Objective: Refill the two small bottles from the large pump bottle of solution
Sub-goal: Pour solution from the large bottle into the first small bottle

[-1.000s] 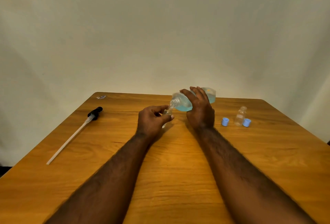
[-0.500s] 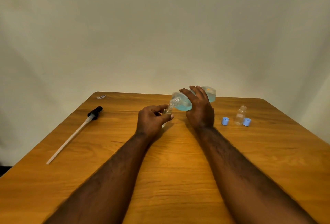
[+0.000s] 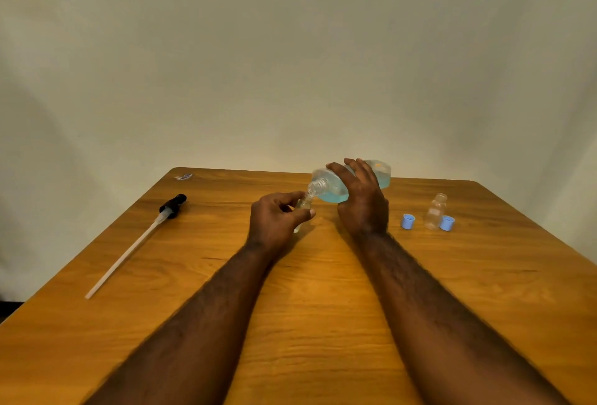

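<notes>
Wooden table [image 3: 310,314] against a plain pale wall [image 3: 290,65]

Far left: pump [image 3: 172,206] lies flat on the table, off its bottle. Black head points toward the far edge, long white dip tube [image 3: 126,254] runs back toward the near-left edge. Small scrap [image 3: 184,176] near the far-left corner, too small to tell what it is

Left of centre: left hand [image 3: 274,223] clamped on the first small bottle [image 3: 303,205], thumb and fingers curled round it. Neck pokes out the top, uncapped. Fingers hide the fill level. Base is at or just above the table, cannot tell which

Centre: large bottle [image 3: 329,191] tipped nearly horizontal and held off the table, open neck pointing left and down, mouth right at the small bottle's mouth. Blue liquid pooled along its lower side, upper part clear. Right hand [image 3: 363,207] grips it from the near side, fingers wrapped over the top

Right: first blue cap [image 3: 408,221] on the table, then the second small bottle [image 3: 436,212] upright, uncapped and clear, then the second blue cap [image 3: 447,223] just beside its base, touching or nearly so. This group sits well apart from the hands

Both forearms bare, coming in from the near edge
</notes>
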